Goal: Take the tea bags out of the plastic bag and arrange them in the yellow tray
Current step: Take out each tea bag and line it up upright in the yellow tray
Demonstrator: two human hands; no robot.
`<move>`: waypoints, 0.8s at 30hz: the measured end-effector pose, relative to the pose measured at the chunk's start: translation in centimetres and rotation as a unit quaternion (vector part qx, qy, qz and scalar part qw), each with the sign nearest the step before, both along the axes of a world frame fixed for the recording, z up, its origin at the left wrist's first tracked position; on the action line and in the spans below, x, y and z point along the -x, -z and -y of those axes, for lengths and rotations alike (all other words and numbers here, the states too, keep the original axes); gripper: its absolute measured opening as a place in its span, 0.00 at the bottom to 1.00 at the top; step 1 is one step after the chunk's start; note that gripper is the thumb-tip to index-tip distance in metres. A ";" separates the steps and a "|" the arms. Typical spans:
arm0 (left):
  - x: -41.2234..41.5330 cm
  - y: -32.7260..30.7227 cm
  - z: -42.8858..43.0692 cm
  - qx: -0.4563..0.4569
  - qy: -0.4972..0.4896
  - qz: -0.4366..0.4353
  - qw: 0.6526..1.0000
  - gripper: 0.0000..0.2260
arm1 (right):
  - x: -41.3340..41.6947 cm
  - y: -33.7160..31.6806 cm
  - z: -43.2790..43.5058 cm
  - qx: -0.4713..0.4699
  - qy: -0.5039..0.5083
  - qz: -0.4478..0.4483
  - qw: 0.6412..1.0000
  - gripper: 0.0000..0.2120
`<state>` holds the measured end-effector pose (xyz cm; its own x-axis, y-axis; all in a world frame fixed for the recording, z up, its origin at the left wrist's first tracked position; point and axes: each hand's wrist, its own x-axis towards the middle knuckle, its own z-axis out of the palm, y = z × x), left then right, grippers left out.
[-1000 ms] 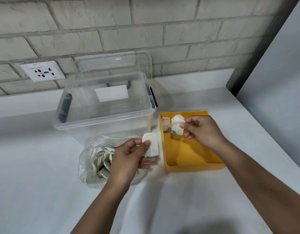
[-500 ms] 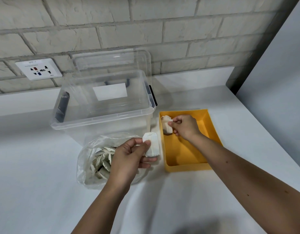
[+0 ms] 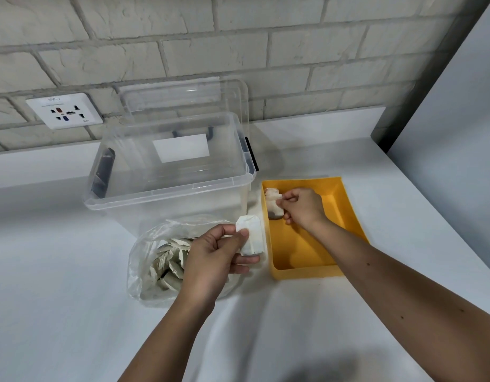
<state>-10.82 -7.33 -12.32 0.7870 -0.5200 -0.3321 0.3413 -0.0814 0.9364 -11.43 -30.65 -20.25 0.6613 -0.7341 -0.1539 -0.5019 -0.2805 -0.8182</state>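
The right hand (image 3: 301,208) is pinching a tea bag (image 3: 273,206) between thumb and curled fingers, standing it on end in the far left corner of the yellow tray (image 3: 307,271). I cannot tell whether another one is already standing behind it. The left hand (image 3: 213,255) is gripping a second tea bag (image 3: 252,238) between thumb and fingers. It is holding this one upright just beside the tray's left wall, above the open plastic bag (image 3: 144,257) where a heap of loose tea bags (image 3: 169,261) is lying.

The likeliest trouble is coming at the release. A soft, light paper sachet balancing on its edge is probably going to tip flat as the fingers are letting go, or be dragged over by a knuckle as the hand is pulling back. The tray looks light, so a nudge against its wall could be sliding it along the table (image 3: 73,312). The left wrist is hanging over the plastic bag's mouth, and lowering it carelessly could be crushing the heap or tugging the thin film sideways. The clear storage box (image 3: 169,175) behind is leaving little room to swing.
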 end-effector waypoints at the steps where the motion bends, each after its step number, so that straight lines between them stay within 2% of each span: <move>1: 0.0 -0.1 0.0 0.003 0.001 -0.003 1.000 0.02 | -0.1 0.0 -0.1 -0.020 0.004 0.009 1.000 0.08; 7: 0.1 -0.2 0.0 0.001 0.002 -0.005 1.000 0.02 | -0.5 -0.1 -0.3 -0.027 -0.009 0.015 0.999 0.10; 12: 0.0 -0.2 0.0 0.003 0.002 -0.001 1.000 0.04 | 1.1 -3.0 -0.5 0.116 -0.024 -0.024 0.993 0.17; 13: 0.0 -0.2 0.0 0.009 -0.001 -0.003 1.000 0.05 | 2.0 -4.3 -1.1 0.087 -0.030 -0.001 0.996 0.17; 14: 0.0 -0.2 0.1 0.016 -0.005 -0.007 1.000 0.06 | 3.0 -5.8 -1.9 0.017 -0.047 0.035 0.998 0.15; 16: 0.1 -0.2 0.3 0.022 -0.013 -0.011 1.000 0.08 | 5.4 -8.6 -3.8 -0.150 -0.130 0.073 0.977 0.10; 17: 0.3 -0.2 0.5 0.021 -0.011 -0.007 1.000 0.10 | 6.4 -9.5 -4.6 -0.184 -0.174 0.065 0.965 0.09; 19: 0.7 -0.2 0.9 0.023 0.002 0.003 1.000 0.09 | 7.8 -10.2 -5.9 -0.164 -0.214 0.057 0.961 0.08; 24: 1.4 -0.5 1.2 0.017 0.022 0.043 0.999 0.01 | 9.1 -9.8 -5.8 -0.053 -0.185 0.084 0.978 0.06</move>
